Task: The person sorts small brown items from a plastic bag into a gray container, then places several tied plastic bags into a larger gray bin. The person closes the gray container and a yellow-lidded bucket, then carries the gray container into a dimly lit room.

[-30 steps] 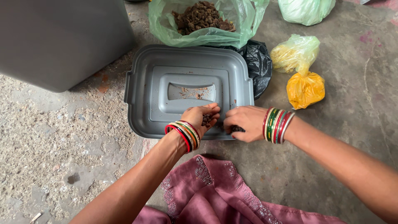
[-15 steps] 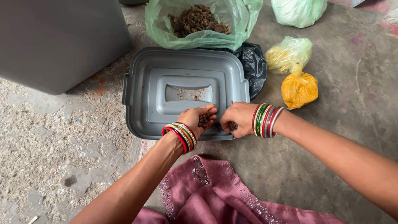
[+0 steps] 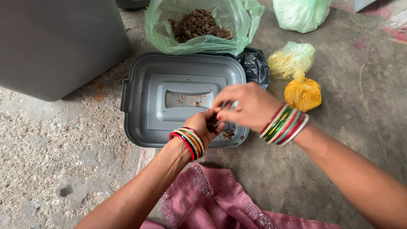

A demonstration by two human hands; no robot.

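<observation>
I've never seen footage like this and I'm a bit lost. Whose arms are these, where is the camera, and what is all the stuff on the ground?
The camera sits on a person's head and looks down, so the two bare arms reaching in from the bottom are that person's own. Both wrists wear stacks of coloured bangles.

The left hand is cupped and holds a small clump of dark brown bits. The right hand hovers just above it, fingers pinching at that clump.

Under the hands lies a grey plastic lid on a rough concrete floor, with a few crumbs on it. Behind it an open green bag holds more of the brown stuff. To the right are a black bag, a pale yellow bag and a tied orange-yellow one. The pink cloth at the bottom is probably the person's clothing.
</observation>
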